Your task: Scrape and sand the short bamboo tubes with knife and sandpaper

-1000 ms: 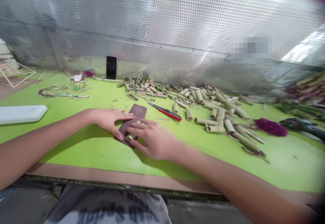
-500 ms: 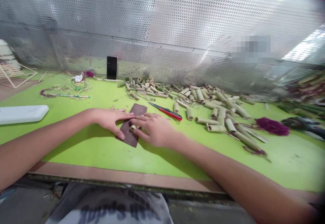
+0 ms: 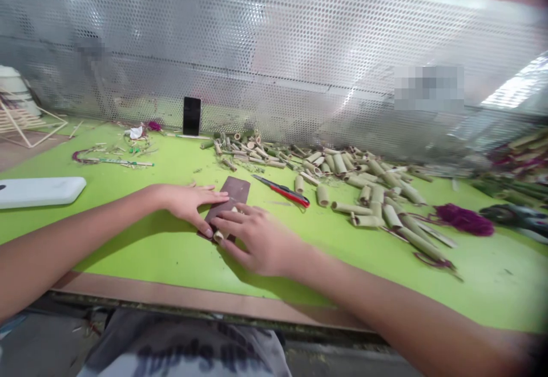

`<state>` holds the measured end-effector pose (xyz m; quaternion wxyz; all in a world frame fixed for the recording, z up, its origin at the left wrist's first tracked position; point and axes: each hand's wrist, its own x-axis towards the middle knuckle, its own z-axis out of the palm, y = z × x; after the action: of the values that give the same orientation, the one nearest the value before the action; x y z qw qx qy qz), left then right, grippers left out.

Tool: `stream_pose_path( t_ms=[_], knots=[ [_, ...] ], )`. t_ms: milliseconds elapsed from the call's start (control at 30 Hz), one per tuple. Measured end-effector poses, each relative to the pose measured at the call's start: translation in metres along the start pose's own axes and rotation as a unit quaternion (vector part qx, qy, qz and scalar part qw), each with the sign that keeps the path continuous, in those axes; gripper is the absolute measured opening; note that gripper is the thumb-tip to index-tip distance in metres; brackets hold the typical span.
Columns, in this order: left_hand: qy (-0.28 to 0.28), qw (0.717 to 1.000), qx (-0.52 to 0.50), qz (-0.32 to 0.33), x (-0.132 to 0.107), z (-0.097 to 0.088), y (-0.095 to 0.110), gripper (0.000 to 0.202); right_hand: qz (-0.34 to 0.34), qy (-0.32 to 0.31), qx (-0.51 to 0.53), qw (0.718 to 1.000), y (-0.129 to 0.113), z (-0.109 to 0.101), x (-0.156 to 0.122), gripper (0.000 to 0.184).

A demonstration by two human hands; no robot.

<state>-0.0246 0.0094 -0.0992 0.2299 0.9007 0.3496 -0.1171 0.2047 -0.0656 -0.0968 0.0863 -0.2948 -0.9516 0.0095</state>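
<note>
A brown sheet of sandpaper (image 3: 234, 190) lies on the green table top (image 3: 171, 251). My left hand (image 3: 188, 205) rests flat on its left edge, fingers stretched out, pinning it down. My right hand (image 3: 257, 239) is closed around a short pale bamboo piece (image 3: 221, 232) and presses its end against the near part of the sandpaper. The two hands almost touch at the fingertips.
A red-handled cutter (image 3: 286, 190) lies just right of the sandpaper. Several cut bamboo tubes (image 3: 368, 194) are strewn to the right, with purple yarn (image 3: 464, 220). A white flat object (image 3: 38, 191) sits far left, a black phone (image 3: 192, 116) stands against the perforated metal screen (image 3: 274, 52).
My right hand slid the bamboo piece away along the sandpaper, then back toward me. My left hand stayed put on the sheet.
</note>
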Motion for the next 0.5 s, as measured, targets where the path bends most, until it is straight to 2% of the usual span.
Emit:
stream_pose_path(
  t_ms=[133,233,333,433,500],
  knots=[
    [0.007,1.0,0.008,0.003,0.0,0.0,0.0,0.115,-0.059,0.003,0.032,0.998,-0.002,-0.001,-0.002,0.044],
    [0.009,1.0,0.001,0.007,-0.001,0.001,-0.001,0.115,-0.074,0.019,0.025,0.997,0.003,0.0,-0.003,0.035],
    [0.009,1.0,-0.005,0.007,-0.001,0.002,-0.002,0.115,-0.066,0.023,-0.024,0.997,0.007,-0.001,-0.002,0.026],
    [0.014,1.0,-0.011,0.009,0.0,0.004,-0.004,0.114,-0.038,0.033,-0.052,0.997,0.012,-0.004,-0.003,0.034],
    [0.015,1.0,-0.015,0.013,0.0,0.005,-0.005,0.113,0.01,0.054,-0.019,0.998,0.016,-0.006,-0.004,0.037]
  ],
)
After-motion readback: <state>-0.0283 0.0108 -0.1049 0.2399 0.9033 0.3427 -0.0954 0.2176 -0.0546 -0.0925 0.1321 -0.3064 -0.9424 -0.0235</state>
